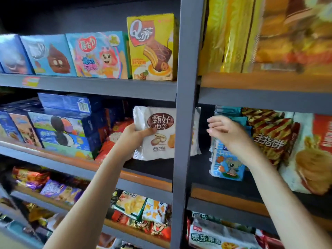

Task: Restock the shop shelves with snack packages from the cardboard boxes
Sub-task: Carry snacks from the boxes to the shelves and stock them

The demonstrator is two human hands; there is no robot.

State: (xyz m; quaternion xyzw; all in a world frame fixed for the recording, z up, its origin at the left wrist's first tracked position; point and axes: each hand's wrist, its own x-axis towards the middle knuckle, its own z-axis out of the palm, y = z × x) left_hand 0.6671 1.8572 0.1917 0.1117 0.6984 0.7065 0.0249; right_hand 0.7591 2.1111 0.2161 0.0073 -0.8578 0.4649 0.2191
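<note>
White plastic, printed with a brown oval label and pictures of cookies, makes up the snack packet (158, 139) that is gripped at its left edge by the left hand (133, 134). The thumb is laid across the printed front and the fingers are curled behind it. The packet is held upright in the middle shelf (149, 166), with its printed face turned outward and the lettering the right way up. Its long axis appears to run sideways along the shelf, so that its right end passes behind the grey metal upright post (186, 108). Whether its lower edge rests on the shelf board cannot be told.

On the other side of the post, the right hand (227, 132) is raised in front of a stack of teal and blue packets (228, 164). Its fingers are loosely extended toward the post and nothing is grasped; contact with the stack cannot be judged. A red-and-gold striped bag (273, 137) is seen just beside the stack. Blue cookie boxes (62, 130) are stacked to the left of the held packet, and a yellow cake box (152, 49) stands on the shelf above.
</note>
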